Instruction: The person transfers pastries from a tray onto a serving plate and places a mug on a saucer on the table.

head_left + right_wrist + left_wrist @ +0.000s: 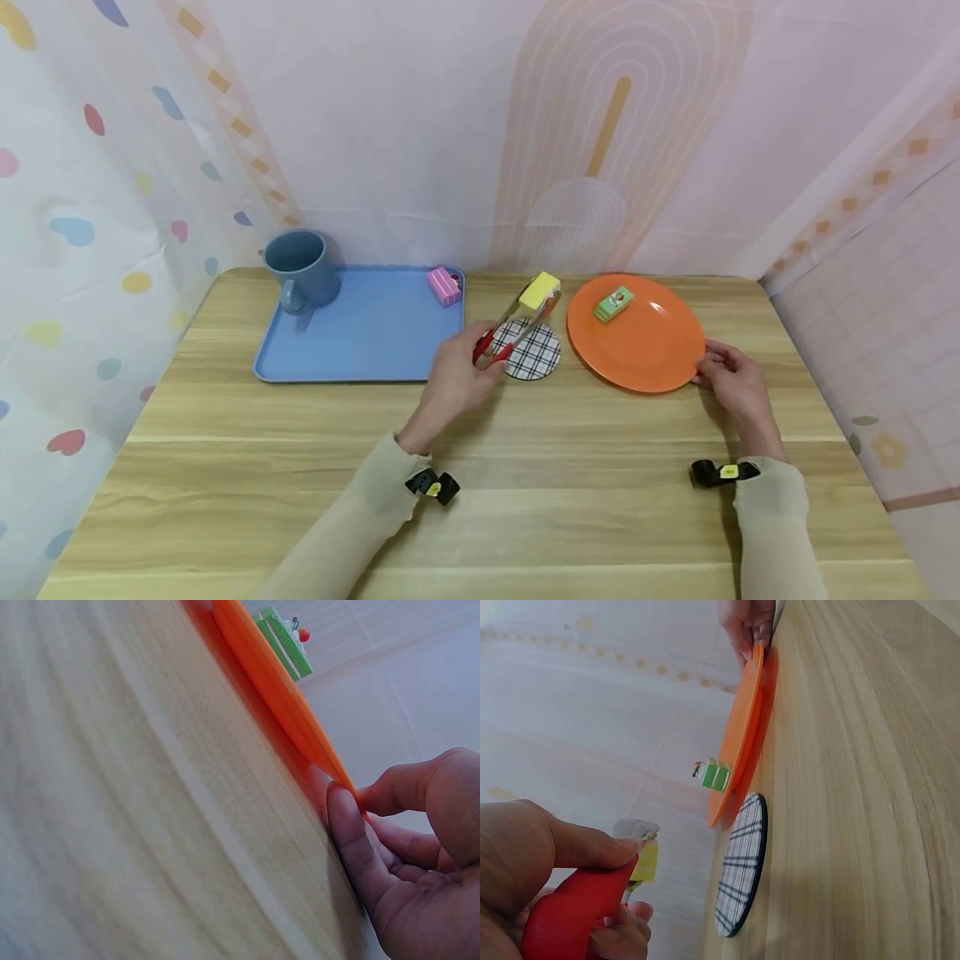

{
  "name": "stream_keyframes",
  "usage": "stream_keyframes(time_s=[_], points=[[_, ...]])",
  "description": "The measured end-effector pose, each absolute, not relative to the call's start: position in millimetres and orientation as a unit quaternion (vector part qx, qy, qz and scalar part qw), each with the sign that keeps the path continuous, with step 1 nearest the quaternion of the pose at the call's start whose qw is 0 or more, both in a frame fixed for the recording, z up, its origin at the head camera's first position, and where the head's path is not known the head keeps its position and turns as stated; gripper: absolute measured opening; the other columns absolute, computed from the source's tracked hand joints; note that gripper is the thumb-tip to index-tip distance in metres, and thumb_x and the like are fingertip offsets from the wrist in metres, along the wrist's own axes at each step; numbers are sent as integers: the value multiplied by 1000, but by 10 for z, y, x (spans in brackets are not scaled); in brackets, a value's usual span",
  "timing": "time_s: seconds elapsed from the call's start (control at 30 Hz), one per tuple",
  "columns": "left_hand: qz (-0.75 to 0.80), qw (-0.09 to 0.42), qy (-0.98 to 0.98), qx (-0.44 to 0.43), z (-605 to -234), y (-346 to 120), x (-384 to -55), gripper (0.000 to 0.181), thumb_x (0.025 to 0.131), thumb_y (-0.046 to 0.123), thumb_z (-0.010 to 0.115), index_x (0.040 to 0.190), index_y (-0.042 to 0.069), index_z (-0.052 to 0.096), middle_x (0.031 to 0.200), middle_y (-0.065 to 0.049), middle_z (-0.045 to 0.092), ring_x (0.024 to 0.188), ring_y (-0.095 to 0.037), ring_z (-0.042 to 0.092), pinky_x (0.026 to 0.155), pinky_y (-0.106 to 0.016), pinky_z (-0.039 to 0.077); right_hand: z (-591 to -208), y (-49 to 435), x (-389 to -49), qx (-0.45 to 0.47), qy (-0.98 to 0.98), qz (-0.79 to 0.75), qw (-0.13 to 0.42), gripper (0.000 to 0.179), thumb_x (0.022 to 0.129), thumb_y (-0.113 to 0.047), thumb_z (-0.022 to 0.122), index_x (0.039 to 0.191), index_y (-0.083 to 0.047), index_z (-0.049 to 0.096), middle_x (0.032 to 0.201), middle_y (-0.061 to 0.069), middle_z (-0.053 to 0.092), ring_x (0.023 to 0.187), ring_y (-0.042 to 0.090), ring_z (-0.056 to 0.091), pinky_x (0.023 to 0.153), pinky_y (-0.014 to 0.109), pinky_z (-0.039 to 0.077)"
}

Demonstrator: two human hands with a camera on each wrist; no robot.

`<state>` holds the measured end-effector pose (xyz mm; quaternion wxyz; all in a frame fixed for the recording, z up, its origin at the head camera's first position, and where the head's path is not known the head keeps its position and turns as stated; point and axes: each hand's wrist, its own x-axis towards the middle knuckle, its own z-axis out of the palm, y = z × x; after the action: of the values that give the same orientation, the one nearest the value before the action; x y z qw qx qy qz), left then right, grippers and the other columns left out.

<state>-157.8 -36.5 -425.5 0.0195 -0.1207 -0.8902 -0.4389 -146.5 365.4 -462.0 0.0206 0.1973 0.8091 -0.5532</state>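
My left hand (459, 375) grips red-handled tongs (501, 354), whose tips pinch a yellow toy cake slice (540, 291) above the table. Below the tongs lies a round plaid coaster (536, 350), between the blue tray and the orange plate. In the left wrist view, the red handle (570, 915) sits under my thumb and the yellow slice is partly hidden behind it. My right hand (735, 383) pinches the right rim of the orange plate (645, 358). A green toy cake slice (613, 304) rests on that plate; its red topping shows in the right wrist view.
To the left is a blue tray (360, 333), with a blue-grey mug (311, 271) on its back left corner and a pink toy cake slice (444, 286) at its back right. A patterned cloth (420, 150) hangs behind the wooden table (570, 492).
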Motion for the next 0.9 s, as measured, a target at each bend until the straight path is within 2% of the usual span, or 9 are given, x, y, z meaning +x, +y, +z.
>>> stream_keyframes(time_s=[0.13, 0.33, 0.53, 0.7, 0.9], points=[[-444, 19, -887, -129, -4239, -319, -1574, 55, 87, 11, 78, 138, 7, 61, 97, -13, 69, 75, -20, 53, 62, -30, 42, -4612, 3661, -1476, 197, 806, -557, 23, 52, 107, -13, 50, 155, 0, 37, 110, -7, 55, 88, -2, 61, 79, 16, 57], [-443, 17, -886, -139, -4212, -246, -1569, 55, 86, 9, 78, 138, 6, 61, 114, -18, 72, 95, -28, 64, 80, -41, 53, -4590, 3653, -1480, 201, 804, -560, 20, 52, 106, -13, 51, 155, 0, 38, 108, -8, 55, 87, -2, 61, 79, 16, 57], [-434, 2, -889, -149, -4202, -178, -1573, 55, 88, 11, 77, 140, 7, 59, 126, -18, 70, 109, -31, 66, 92, -48, 55, -4575, 3639, -1477, 199, 803, -562, 15, 52, 105, -11, 52, 154, 2, 39, 106, -9, 56, 85, -3, 61, 78, 16, 57], [-428, -3, -890, -158, -4205, -135, -1573, 56, 87, 11, 78, 140, 8, 59, 128, -17, 69, 112, -31, 66, 96, -47, 55, -4585, 3625, -1478, 195, 802, -564, 17, 52, 105, -10, 51, 154, 3, 39, 106, -9, 56, 85, -3, 61, 78, 16, 57], [-413, -5, -897, -159, -4221, -72, -1561, 55, 87, 14, 78, 140, 11, 60, 126, -14, 70, 108, -29, 66, 93, -46, 55, -4600, 3613, -1475, 194, 805, -561, 19, 51, 106, -10, 51, 153, 2, 40, 105, -9, 56, 86, -3, 61, 78, 16, 57]])
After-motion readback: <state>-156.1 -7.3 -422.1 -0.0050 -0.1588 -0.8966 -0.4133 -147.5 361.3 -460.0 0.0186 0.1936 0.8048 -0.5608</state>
